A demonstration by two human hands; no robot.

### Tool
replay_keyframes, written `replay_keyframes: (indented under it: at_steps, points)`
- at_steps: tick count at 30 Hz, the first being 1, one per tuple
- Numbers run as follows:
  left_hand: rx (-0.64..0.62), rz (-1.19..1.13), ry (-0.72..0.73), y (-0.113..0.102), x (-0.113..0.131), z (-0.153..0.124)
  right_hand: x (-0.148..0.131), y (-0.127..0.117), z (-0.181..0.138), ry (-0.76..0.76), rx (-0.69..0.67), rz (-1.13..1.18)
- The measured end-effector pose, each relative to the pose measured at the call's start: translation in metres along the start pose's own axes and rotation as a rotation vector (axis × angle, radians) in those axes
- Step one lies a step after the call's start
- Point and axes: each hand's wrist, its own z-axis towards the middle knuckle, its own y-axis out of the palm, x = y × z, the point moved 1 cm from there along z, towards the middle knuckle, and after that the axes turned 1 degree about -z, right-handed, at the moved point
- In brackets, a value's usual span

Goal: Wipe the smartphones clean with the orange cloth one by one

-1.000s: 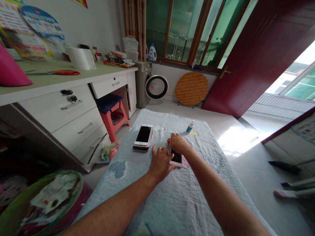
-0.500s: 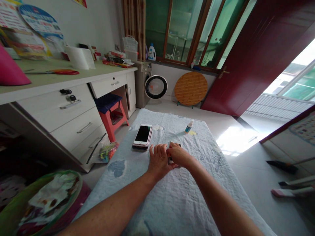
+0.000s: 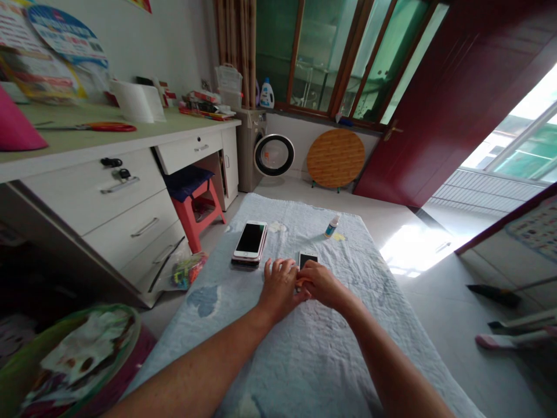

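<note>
A small white phone [image 3: 308, 259] lies face up on a pale blue quilted cloth [image 3: 313, 348]. Both hands cover its near end. My left hand [image 3: 281, 285] rests flat beside it with the fingers stretched along its left edge. My right hand [image 3: 319, 283] lies over the phone's lower part with the fingers curled and pinched together at the phone's near left corner; what they pinch is hidden. A second, larger white phone [image 3: 250, 241] lies stacked on another device to the left.
A small dropper bottle [image 3: 331, 226] and a yellow scrap stand at the cloth's far end. A white desk with drawers [image 3: 126, 197] and a red stool [image 3: 194, 203] are on the left. A green-rimmed basket [image 3: 73, 360] sits near left. Brooms lie on the floor right.
My right hand has slid from the phone's far end down to its near end, uncovering the top of the screen. The left hand has drawn slightly closer to it.
</note>
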Motion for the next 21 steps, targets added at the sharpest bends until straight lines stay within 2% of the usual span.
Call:
replay_keyframes:
  at_steps: [4,7,12,21]
  points:
    - [-0.014,0.004,0.019,-0.003,0.001,0.0,0.015,0.003,0.002,0.077,0.127,-0.018]
    - [-0.009,0.021,0.017,-0.003,0.002,0.0,0.026,0.002,0.011,0.122,0.167,-0.051]
    - [-0.023,0.036,0.07,-0.002,0.002,0.001,0.035,-0.002,0.021,0.136,0.142,-0.082]
    - [-0.069,0.027,0.192,-0.008,0.003,0.002,0.028,-0.004,0.011,0.112,0.094,-0.043]
